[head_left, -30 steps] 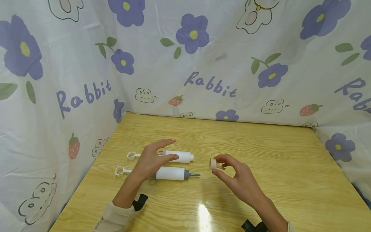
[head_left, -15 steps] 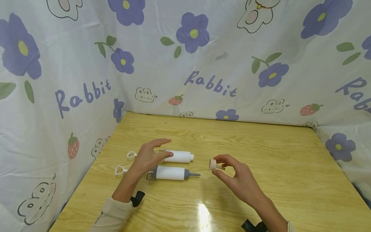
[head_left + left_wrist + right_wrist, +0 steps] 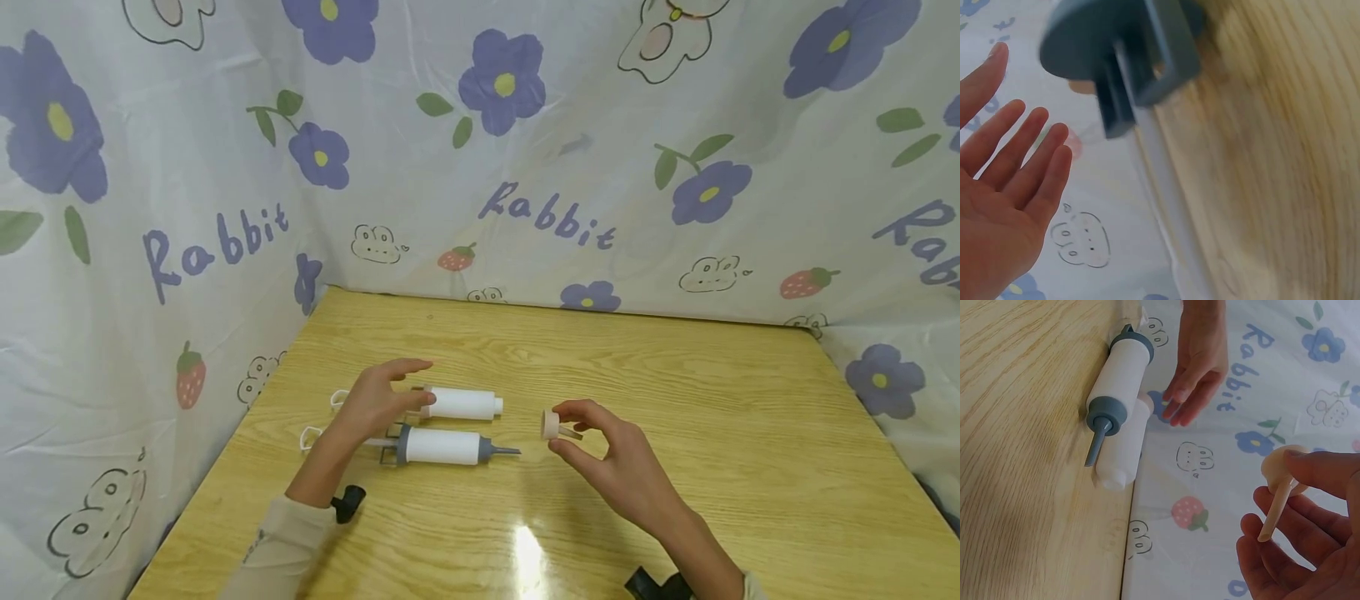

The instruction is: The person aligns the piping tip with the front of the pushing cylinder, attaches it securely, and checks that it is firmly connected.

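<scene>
Between thumb and fingers my right hand (image 3: 611,454) pinches a beige nozzle cap (image 3: 1280,472), its thin spout pointing back toward the palm. Left of it lie two white dispensing syringes with looped plunger handles. The nearer syringe (image 3: 442,447) has a grey collar and a grey nozzle fitted. On the farther syringe (image 3: 463,404) the collar is beige and its front end shows a bare white neck. My left hand (image 3: 378,404) hovers over the handle side of the farther syringe, thumb and fingers spread. Nothing is in its grasp, as the left wrist view shows.
Both syringes lie on a wood-grain table (image 3: 675,400). A patterned white cloth (image 3: 420,167) hangs along the back and left edges of the table. Glare marks the front of the tabletop.
My left hand has drawn back to the left, away from the farther syringe's barrel, uncovering more of both collars. The right hand with the nozzle cap stays almost still.
</scene>
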Demonstrator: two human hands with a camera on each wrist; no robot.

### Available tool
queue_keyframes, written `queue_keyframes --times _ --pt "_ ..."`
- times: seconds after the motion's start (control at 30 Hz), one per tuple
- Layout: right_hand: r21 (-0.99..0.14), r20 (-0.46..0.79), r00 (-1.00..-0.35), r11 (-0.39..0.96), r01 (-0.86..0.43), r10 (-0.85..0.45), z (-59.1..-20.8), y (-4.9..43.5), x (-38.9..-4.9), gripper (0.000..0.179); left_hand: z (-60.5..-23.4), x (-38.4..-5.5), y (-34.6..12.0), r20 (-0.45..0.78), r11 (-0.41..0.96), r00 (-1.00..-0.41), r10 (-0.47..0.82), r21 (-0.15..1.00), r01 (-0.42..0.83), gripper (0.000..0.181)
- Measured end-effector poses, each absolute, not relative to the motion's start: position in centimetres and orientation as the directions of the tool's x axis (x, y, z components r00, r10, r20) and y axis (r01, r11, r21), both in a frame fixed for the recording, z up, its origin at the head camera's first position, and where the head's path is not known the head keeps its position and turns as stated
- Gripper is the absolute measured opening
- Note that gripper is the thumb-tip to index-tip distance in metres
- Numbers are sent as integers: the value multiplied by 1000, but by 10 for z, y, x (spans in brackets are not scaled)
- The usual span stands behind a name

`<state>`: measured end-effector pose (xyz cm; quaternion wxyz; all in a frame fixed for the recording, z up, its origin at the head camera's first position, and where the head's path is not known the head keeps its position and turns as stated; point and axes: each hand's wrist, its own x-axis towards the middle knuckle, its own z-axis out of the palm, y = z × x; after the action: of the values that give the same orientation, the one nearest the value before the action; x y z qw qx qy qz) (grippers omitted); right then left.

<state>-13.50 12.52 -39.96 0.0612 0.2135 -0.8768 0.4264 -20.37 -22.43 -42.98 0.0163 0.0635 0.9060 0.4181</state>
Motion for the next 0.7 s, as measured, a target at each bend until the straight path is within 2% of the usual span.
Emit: queue_keyframes --times 0.27,0.7 --pt "-713 288 -901 556 -428 -325 -402 124 -137 32 -440 -215 -236 -15 681 -989 146 727 89 55" --pt "-715 284 -903 557 -424 -323 -403 121 -137 31 -447 -227 -240 -134 742 -967 215 667 72 62"
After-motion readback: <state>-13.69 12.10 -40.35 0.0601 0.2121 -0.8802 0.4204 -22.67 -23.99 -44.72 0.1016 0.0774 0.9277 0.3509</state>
